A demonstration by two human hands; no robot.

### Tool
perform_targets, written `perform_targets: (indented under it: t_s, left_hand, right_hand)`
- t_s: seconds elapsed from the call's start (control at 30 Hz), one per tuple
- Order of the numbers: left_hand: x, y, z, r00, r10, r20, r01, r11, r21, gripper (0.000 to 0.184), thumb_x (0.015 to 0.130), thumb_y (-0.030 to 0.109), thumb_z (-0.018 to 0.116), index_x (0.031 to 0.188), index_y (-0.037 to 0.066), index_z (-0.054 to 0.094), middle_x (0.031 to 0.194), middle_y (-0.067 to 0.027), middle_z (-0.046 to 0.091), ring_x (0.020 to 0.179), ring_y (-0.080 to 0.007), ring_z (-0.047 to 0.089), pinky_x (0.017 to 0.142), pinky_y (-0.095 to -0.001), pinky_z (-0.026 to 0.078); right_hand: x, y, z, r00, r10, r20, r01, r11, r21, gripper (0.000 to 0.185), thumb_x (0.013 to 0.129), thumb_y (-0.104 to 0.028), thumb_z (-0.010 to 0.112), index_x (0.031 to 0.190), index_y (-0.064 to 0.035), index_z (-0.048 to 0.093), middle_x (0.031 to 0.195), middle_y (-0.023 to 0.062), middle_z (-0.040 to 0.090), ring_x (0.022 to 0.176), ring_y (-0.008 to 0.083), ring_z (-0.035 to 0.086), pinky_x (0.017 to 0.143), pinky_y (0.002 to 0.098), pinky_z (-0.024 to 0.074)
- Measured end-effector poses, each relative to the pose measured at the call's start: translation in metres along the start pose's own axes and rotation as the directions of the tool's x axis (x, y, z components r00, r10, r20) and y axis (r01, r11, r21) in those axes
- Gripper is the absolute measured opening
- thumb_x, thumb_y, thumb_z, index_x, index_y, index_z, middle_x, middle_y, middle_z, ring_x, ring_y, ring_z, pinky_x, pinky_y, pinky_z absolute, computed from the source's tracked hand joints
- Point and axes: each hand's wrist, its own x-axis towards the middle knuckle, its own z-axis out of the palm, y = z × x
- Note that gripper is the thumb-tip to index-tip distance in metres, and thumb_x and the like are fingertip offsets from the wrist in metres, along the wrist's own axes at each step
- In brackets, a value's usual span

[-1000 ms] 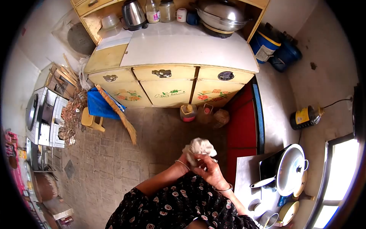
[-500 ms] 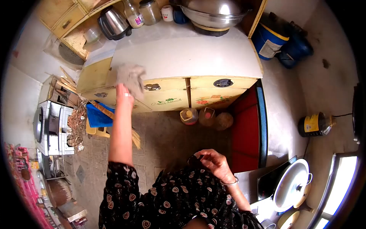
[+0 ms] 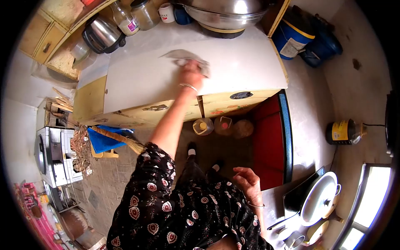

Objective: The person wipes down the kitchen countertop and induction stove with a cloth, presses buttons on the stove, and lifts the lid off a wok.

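My left hand [image 3: 191, 76] is closed on a grey cloth [image 3: 187, 58] and presses it on the pale top of the cabinet [image 3: 141, 79]. Part of the cloth spreads out ahead of the fingers, blurred by motion. Near my right side, in front of the patterned black blouse [image 3: 179, 208], my right hand [image 3: 248, 182] hangs with loosely bent fingers. I see nothing in it, and it stays apart from the cabinet.
Along the back stand a steel kettle [image 3: 102, 34], a glass bottle [image 3: 125, 21], a jar [image 3: 144, 14], a white mug [image 3: 166, 13] and a large steel pot [image 3: 227, 14]. Jugs [image 3: 203, 126] sit on the floor below. A lidded pan [image 3: 317, 200] is at right.
My left hand has moved the cloth from the cabinet's front left edge rightward and farther back onto the top. My right hand has shifted slightly right and down, off the dark clothing.
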Motion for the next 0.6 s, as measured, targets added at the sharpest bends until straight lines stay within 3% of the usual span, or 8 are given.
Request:
perform_targets:
  t_s: [0.07,0.1,0.17,0.2,0.37,0.5,0.53,0.6]
  left_hand:
    - [-0.031,0.037,0.041,0.985,0.172,-0.024,-0.173,0.975,-0.140,0.018,0.089,0.008,0.041,0.095,0.001,0.055,0.104,-0.0148,0.060,0.097,-0.0285,0.058,0.082,-0.0378,0.048]
    - [-0.048,0.082,0.022,0.903,0.094,0.419,0.154,0.840,-0.520,0.016,0.086,0.002,0.042,0.094,0.001,0.056,0.104,-0.0155,0.058,0.099,-0.0279,0.056,0.084,-0.0384,0.047]
    - [-0.091,0.075,0.066,0.755,0.656,-0.007,-0.650,0.747,-0.138,0.014,0.088,0.002,0.043,0.096,0.002,0.054,0.094,-0.0142,0.063,0.077,-0.0247,0.063,0.065,-0.0334,0.054]
    - [-0.113,0.090,0.048,0.810,0.376,0.451,-0.271,0.921,-0.281,0.013,0.086,0.006,0.049,0.096,0.004,0.056,0.089,-0.0171,0.065,0.071,-0.0279,0.064,0.063,-0.0353,0.052]
    - [-0.137,0.071,0.047,0.782,0.214,0.586,0.396,0.556,-0.731,0.023,0.093,0.017,0.049,0.094,-0.003,0.060,0.076,0.0033,0.056,0.075,-0.0068,0.049,0.067,-0.0256,0.043]
    - [-0.112,0.073,-0.025,0.882,0.084,0.463,0.333,0.582,-0.741,0.022,0.095,0.018,0.045,0.086,0.000,0.055,0.069,0.0038,0.044,0.065,-0.0075,0.040,0.058,-0.0265,0.038]
    - [-0.101,0.071,-0.036,0.959,0.244,0.145,-0.081,0.725,-0.684,0.018,0.094,0.014,0.047,0.087,-0.001,0.055,0.069,-0.0014,0.048,0.063,-0.0096,0.042,0.057,-0.0269,0.039]
    - [-0.082,0.086,-0.064,0.978,0.201,-0.048,-0.190,0.781,-0.595,0.011,0.089,0.009,0.051,0.091,-0.002,0.054,0.079,-0.0100,0.056,0.071,-0.0168,0.054,0.065,-0.0291,0.046]
  right_hand:
    - [0.008,-0.007,0.012,0.998,-0.026,0.059,0.028,0.999,-0.022,0.025,0.087,-0.001,0.060,0.111,-0.0015,0.058,0.089,-0.0009,0.060,0.080,0.0061,0.053,0.076,0.0203,0.0442]
    - [0.013,-0.009,0.017,0.996,-0.042,0.074,0.044,0.999,-0.030,0.025,0.087,-0.001,0.059,0.111,-0.0016,0.058,0.089,-0.0008,0.060,0.080,0.0062,0.053,0.076,0.0204,0.0443]
    - [0.020,-0.016,0.026,0.994,-0.057,0.088,0.061,0.997,-0.046,0.024,0.087,-0.001,0.058,0.111,-0.0013,0.058,0.088,-0.0011,0.058,0.079,0.0058,0.052,0.074,0.0198,0.0441]
    - [0.023,-0.019,0.028,0.995,-0.056,0.088,0.060,0.997,-0.044,0.023,0.087,-0.001,0.058,0.111,-0.0012,0.058,0.088,-0.0012,0.058,0.079,0.0055,0.052,0.074,0.0196,0.0439]
    - [0.034,-0.014,0.029,0.998,-0.014,0.055,0.015,1.000,-0.023,0.024,0.087,0.001,0.058,0.110,-0.0003,0.058,0.087,-0.0010,0.059,0.077,0.0051,0.052,0.071,0.0187,0.0434]
    - [0.042,-0.020,0.044,0.998,-0.033,0.050,0.037,0.996,-0.081,0.024,0.084,-0.002,0.057,0.108,-0.0013,0.060,0.087,0.0019,0.062,0.077,0.0064,0.055,0.069,0.0192,0.0428]
    - [0.046,-0.020,0.047,0.997,-0.025,0.066,0.031,0.996,-0.089,0.024,0.083,-0.002,0.057,0.107,-0.0011,0.060,0.088,0.0024,0.063,0.077,0.0067,0.055,0.069,0.0195,0.0431]
    - [0.054,-0.021,0.050,0.995,-0.010,0.100,0.021,0.994,-0.108,0.023,0.083,-0.001,0.057,0.105,-0.0006,0.061,0.088,0.0036,0.064,0.078,0.0073,0.056,0.069,0.0200,0.0436]
